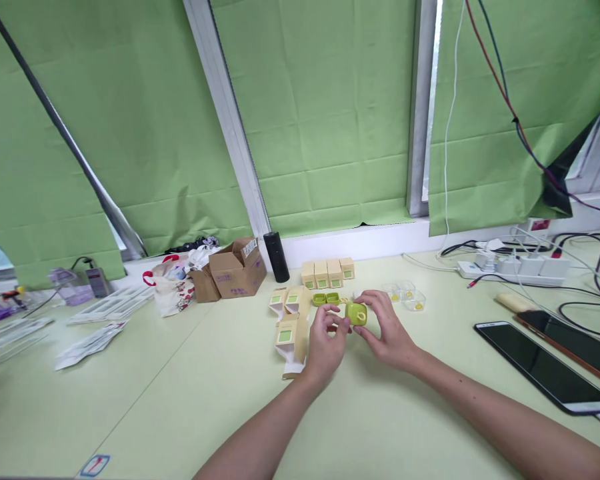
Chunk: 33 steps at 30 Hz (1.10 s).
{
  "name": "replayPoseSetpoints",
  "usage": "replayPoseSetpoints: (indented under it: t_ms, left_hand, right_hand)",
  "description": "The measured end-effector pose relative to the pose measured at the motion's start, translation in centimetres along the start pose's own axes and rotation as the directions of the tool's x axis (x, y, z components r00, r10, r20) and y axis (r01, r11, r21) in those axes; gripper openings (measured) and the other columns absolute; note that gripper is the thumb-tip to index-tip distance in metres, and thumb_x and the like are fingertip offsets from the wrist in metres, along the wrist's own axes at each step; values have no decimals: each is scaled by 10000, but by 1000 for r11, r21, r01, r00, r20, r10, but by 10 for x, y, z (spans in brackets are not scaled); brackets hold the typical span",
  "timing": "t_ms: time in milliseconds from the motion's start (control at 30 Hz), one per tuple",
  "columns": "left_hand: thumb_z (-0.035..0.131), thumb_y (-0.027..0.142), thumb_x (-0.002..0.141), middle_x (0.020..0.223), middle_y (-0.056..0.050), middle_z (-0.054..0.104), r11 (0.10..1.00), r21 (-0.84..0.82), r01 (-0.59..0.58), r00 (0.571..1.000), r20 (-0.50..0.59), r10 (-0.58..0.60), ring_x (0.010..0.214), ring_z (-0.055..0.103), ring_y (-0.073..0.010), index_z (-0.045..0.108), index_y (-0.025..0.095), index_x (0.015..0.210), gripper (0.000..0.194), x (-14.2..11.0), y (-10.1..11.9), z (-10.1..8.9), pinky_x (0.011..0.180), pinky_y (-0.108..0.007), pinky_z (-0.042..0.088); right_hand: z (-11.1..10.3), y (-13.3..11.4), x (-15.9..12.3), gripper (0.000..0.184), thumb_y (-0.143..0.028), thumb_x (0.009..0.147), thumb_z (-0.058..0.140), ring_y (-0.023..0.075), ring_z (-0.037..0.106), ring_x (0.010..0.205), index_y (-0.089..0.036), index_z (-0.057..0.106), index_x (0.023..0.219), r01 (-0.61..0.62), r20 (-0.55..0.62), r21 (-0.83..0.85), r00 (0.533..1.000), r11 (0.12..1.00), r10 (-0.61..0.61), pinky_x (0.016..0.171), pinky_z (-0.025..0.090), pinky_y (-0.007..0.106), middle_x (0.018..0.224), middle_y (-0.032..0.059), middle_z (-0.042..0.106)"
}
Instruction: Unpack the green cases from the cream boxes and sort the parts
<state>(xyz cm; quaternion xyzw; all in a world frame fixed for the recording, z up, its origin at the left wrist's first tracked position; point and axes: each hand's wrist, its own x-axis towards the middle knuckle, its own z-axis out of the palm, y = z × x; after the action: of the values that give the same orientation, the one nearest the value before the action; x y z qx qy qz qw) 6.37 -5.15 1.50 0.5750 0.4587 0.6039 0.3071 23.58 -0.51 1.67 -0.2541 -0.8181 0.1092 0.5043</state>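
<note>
Between my two hands is a small olive-green rounded case [356,313] with a loop on its face, held above the table. The fingertips of my left hand [326,337] grip its lower left side. My right hand [386,330] pinches it from the right, thumb below and fingers above. Just behind my left hand lie two green open case halves [325,299] and some small beige pieces [344,300]. Opened cream boxes [291,333] with green squares stand to the left of that hand. Clear plastic cups [414,300] with yellow spots sit beyond my right hand.
A row of closed cream boxes [328,273] stands at the back, near a black cylinder [277,257] and a cardboard box [237,270]. To the right lie a phone [545,363], a second phone [580,340] and a power strip [515,268] with tangled cables. White packets [90,343] lie left.
</note>
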Motion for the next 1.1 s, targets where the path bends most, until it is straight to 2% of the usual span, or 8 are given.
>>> replayPoseSetpoints:
  t_ms: [367,533,667,800,1100]
  left_hand:
    - [653,444,967,754,21,637,997,34,-65,998,-12,65,766,662,-179,578,233,1097,259,-3,2,-2,778,-313,493]
    - [630,374,981,901,-23,664,987,116,-113,993,-17,115,831,665,-184,612,235,1120,197,-2,-1,-4,817,-331,495]
    - [630,304,972,1039,-49,628,965,198,-174,984,-14,180,913,650,-191,656,249,1123,162,-2,2,-5,852,-342,493]
    - [629,266,962,1052,-54,600,956,215,-198,980,6,201,930,627,-197,681,259,1133,180,-3,5,-6,854,-345,498]
    - [639,254,954,1083,-75,603,937,248,-246,969,39,244,971,606,-221,695,258,1168,221,-5,7,-6,889,-377,507]
  right_hand:
    - [-1,0,0,384,-322,940,629,338,508,1233,-267,490,1294,5,2,10,1000,1000,-5,1005,512,538,1266,133,546]
    - [-1,0,0,371,-342,945,630,337,510,1236,-271,494,1282,0,11,26,1000,1000,0,1012,510,537,1255,128,558]
    - [-1,2,0,358,-332,941,632,324,515,1238,-270,498,1268,2,8,24,1000,1000,-2,1019,517,520,1251,122,567]
    - [0,3,0,350,-320,939,625,318,534,1219,-272,507,1265,15,13,16,1000,1000,-15,995,535,507,1247,120,583]
    - [1,1,1,353,-317,962,620,326,544,1198,-282,494,1290,15,37,82,999,997,-18,1017,508,556,1235,117,608]
